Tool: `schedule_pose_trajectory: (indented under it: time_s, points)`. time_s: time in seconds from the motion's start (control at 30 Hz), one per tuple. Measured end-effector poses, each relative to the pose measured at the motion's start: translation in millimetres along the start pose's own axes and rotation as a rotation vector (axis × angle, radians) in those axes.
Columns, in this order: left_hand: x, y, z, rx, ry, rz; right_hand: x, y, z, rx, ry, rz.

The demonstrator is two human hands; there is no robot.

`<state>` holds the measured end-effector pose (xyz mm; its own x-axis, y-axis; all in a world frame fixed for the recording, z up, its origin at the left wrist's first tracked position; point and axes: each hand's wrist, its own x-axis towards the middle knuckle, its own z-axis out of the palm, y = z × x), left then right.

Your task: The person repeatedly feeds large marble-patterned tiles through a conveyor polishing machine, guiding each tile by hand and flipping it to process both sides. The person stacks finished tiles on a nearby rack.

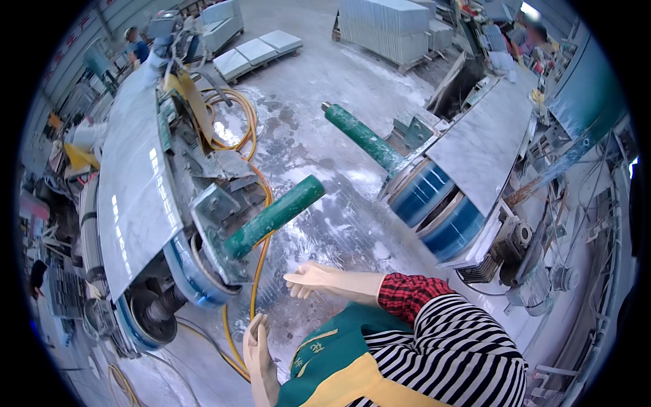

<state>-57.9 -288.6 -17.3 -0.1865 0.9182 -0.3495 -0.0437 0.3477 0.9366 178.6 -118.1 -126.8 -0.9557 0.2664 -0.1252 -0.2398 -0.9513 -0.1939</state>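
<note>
My right hand (pixel 313 278) wears a pale rubber glove and is held out flat, fingers apart, holding nothing, just below the end of a green roller bar (pixel 274 216). My left hand (pixel 256 344), also gloved, hangs open near a yellow hose (pixel 256 271) on the wet floor. The green bar juts from the left machine that carries a grey stone slab (pixel 135 183). A second green roller bar (pixel 363 137) sticks out from the right machine, which bears another slab (pixel 485 142).
Wet concrete floor (pixel 319 136) runs between the two machines. Stacked slabs on pallets (pixel 254 51) and a crate of slabs (pixel 390 27) stand at the back. Blue belt wheels (pixel 434 203) and a motor (pixel 512 241) sit at right. People are far off at both back corners.
</note>
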Motion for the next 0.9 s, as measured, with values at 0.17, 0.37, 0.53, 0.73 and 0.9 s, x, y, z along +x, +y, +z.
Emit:
schedule_pose_trajectory:
  time_s: [0.17,0.37,0.53,0.73,0.9]
  points:
    - [-60,-55,-134,-0.085,0.214,0.022,84,60,133,-0.778,0.685,-0.12]
    - [-123,-73,-255,-0.042,0.529,0.04,215,119,169,-0.897,0.591,-0.017]
    - [-154,-91,-300,-0.115,0.694,-0.036,282,141,188,-1.056,0.497,0.079]
    - [-150,-110,-332,-0.08,0.698,-0.102,343,103,158,-1.611,0.647,-0.158]
    - [-135,-89,-368,-0.044,0.747,-0.1,364,27,198,-2.236,0.638,-0.876]
